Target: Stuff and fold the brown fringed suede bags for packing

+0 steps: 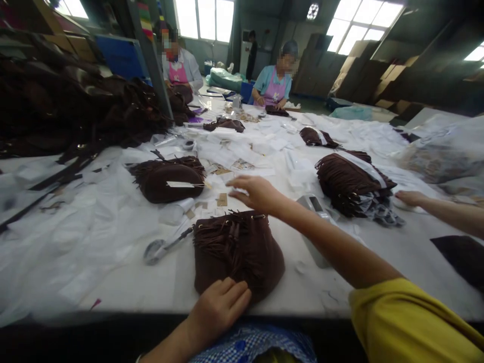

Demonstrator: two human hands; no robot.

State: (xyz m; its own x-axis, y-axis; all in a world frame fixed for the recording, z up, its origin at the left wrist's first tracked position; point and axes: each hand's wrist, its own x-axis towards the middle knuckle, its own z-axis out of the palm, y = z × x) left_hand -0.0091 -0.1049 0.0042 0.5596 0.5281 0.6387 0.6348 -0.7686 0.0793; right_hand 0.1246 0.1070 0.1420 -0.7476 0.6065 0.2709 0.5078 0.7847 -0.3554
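Note:
A dark brown fringed handbag [260,257] lies on the table right in front of me. My left hand [223,305] is closed over its lower edge, fingers bent on the leather and the thumb hidden. Above the bag's top edge reaches my right hand [253,194], with fingers apart and nothing seen between them. Close to those fingertips lies a small tan card [222,199]. Another brown fringed bag [170,181] with a white tag [180,184] lies beyond, to the left. Beside the near bag is a strap end with a clear wrapped disc [154,252].
Brown bags are heaped [75,101] at far left beside a metal post [153,60]. Clear plastic [86,237] spreads over the left side. Another person's hand [410,198] is by a stuffed fringed bag [351,176] at right. Two people in pink aprons work across the table.

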